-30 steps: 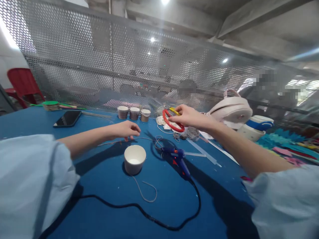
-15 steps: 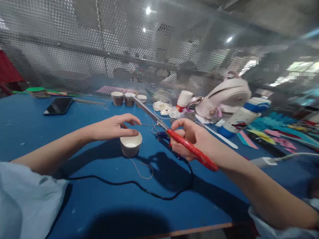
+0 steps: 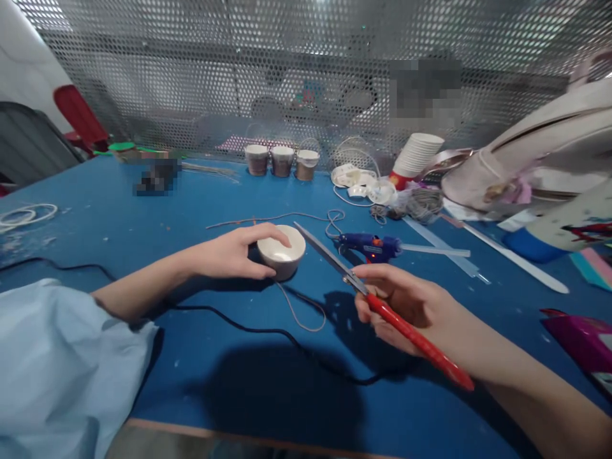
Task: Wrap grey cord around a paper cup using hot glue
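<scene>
A small white paper cup stands on the blue table, and my left hand has its thumb and fingers around the left side and rim. From beneath the cup a thin grey cord curls out to the right. My right hand grips red-handled scissors, whose closed blades point up and left towards the cup's right rim. Just beyond my right hand lies a blue glue gun with a clear glue stick in its back and a small light glowing.
Three small cups line the back, beside white scraps and stacked paper cups. A pale bag stands at right. A black cable crosses the table in front. Grey twine lies at back right.
The camera view has turned and moved closer. My left hand has gone from hovering over the cup to gripping its side. The scissors remain in my right hand, their tip now near the rim.
</scene>
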### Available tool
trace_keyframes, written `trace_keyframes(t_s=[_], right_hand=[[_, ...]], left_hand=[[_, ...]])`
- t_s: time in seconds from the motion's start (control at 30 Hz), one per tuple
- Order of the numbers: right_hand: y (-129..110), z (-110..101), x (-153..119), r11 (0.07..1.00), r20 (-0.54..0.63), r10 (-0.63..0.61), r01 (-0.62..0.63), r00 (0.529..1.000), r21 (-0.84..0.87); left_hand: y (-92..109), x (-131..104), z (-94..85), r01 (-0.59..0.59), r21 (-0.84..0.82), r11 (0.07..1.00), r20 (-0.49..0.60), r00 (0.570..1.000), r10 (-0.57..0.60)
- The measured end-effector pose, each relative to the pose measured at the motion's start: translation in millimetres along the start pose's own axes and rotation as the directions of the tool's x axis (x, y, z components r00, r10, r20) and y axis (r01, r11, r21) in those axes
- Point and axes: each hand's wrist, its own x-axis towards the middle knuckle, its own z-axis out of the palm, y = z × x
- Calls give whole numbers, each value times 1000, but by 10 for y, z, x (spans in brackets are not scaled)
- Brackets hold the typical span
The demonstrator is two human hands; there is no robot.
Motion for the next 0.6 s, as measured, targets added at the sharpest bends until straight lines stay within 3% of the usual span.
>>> trace_keyframes(t_s=[0.17, 0.27, 0.33, 0.43, 0.5, 0.6], right_hand=[[-70, -39, -88, 966, -4, 88, -87, 996, -245], [-83, -45, -105, 934, -12, 193, -187, 981, -303], [-76, -34, -98, 929, -2, 234, -224, 972, -294], [-61, 13, -78, 950, 24, 229, -218, 973, -222], [-57, 66, -70, 961, 43, 220, -209, 975, -180], [-60, 182, -67, 962, 55, 227, -215, 972, -170]], left_hand=[[64, -39, 3, 108, -62, 992, -139, 984, -115], [80, -38, -12, 139, -124, 982, -244, 955, -166], [81, -24, -10, 149, -187, 971, -343, 916, -206], [92, 8, 19, 118, -349, 930, -510, 808, -294], [108, 31, 51, 62, -532, 844, -541, 742, -396], [133, 58, 98, 13, -799, 601, -409, 721, -560]])
